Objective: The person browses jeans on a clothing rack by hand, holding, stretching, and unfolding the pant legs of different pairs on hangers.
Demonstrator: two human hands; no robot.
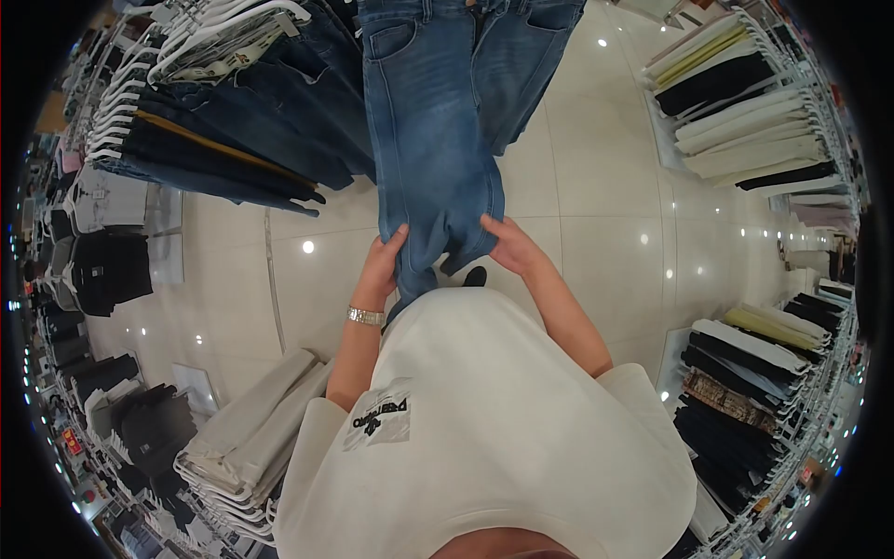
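While spread beneath everything, glossy with reflected lights: pale tiled floor (605, 270). Over on the right, curving along the edge of view: a rack of light and black trousers (745, 140) and, nearer the body, a rack of dark, white and patterned clothes (736, 387). Across at upper left, in a row on white hangers: dark denim (242, 140). Filling the foreground, on the person's body: an off-white shirt (521, 410).

Stretched ahead of the shirt, upper middle: blue jeans (424, 130), cut off around the waistband by the top of view. Drawn toward the body by one leg, with most of the denim beyond the grip, a lower stretch of that leg directly between both hands, and bunched, creased cloth on the near side. Cannot tell how the other leg hangs or folds at the right.

Lower left, on white hangers too: cream trousers (251, 419). Farther out at left: a black top (110, 270).

Clamped on the left edge of the leg, thumb on the upper face: left hand (381, 265). Clamped likewise on the right edge, roughly level: right hand (512, 247). Mostly hidden behind denim: fingers of both.

On the shirt front: a printed patch (380, 416). On the left wrist: a metal-banded watch (366, 317). Just past the shirt hem: a dark shoe tip (475, 277).
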